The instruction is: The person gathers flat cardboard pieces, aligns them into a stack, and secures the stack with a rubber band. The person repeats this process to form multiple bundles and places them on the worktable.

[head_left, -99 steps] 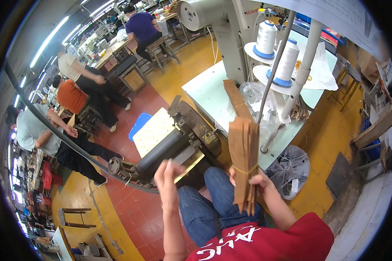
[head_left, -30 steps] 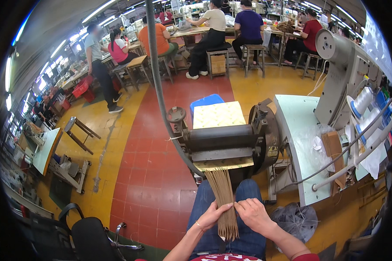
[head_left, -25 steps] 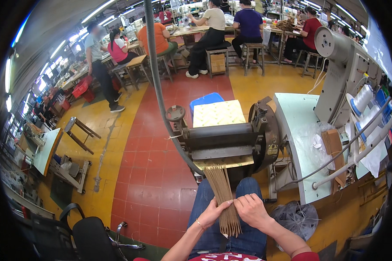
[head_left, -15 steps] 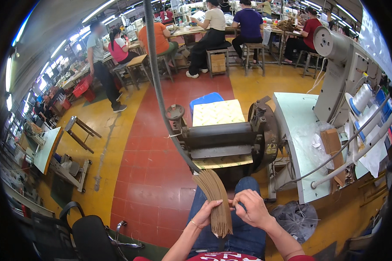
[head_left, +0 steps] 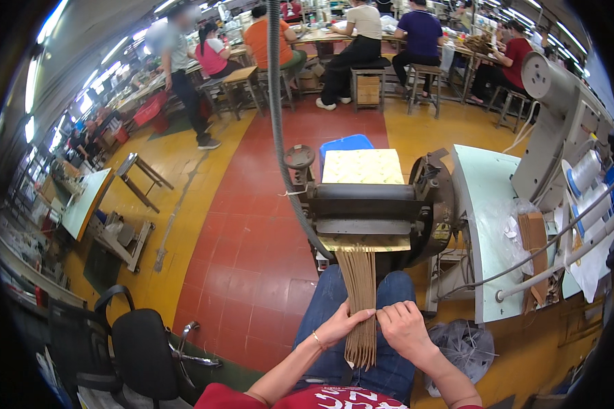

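A bundle of long brown strips (head_left: 359,283) hangs over my lap, its layered edges fanned out and its far end close to the machine's front board. My left hand (head_left: 342,324) is closed round the bundle from the left, thumb lying across the top. On the opposite side my right hand (head_left: 405,330) is closed, with curled fingers pinching at the bundle's right edge beside my left thumb. Exactly how much its fingertips grip is hidden.
Ahead stands a roller machine (head_left: 363,210) with a yellowish patterned board (head_left: 363,166) and a grey hose (head_left: 275,102). A sewing machine (head_left: 549,123) and thread cones (head_left: 587,183) are on the right table (head_left: 483,225). A black chair (head_left: 143,347) stands left; several people sit at far benches.
The bundle has swung from slanting to nearly straight, away from me. My right hand has come down against its edge. The head view has shifted left.
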Action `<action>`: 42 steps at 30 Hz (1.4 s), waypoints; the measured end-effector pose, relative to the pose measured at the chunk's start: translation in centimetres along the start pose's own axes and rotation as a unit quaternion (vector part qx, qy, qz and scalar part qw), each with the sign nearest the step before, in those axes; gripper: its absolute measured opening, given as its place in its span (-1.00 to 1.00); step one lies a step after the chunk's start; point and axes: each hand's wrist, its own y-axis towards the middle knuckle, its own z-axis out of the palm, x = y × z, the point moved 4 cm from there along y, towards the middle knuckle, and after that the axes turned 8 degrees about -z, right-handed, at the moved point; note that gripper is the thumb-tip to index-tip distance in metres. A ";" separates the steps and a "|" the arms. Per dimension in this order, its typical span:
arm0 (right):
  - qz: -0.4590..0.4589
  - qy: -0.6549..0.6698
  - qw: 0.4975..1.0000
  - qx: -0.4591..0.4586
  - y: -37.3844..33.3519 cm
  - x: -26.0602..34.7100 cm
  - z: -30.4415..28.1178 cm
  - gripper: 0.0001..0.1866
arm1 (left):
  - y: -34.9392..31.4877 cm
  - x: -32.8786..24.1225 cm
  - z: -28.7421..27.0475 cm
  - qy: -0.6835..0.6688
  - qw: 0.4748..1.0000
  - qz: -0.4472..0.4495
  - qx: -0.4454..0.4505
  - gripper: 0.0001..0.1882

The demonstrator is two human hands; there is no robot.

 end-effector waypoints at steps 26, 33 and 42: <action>0.076 0.312 0.943 -0.089 -1.2 3.0 -1.3 -0.51 | 0.5 0.7 -0.5 -0.179 0.981 0.066 0.035 -0.52; 0.095 0.250 0.949 -0.165 -3.4 0.9 -3.3 -0.65 | 0.0 -2.7 -10.3 -0.360 0.899 0.200 -0.148 -0.52; 0.395 -0.065 0.913 -0.074 -4.0 -22.1 -3.1 -0.73 | -4.0 1.2 -6.8 -0.149 0.970 0.135 -0.134 -0.60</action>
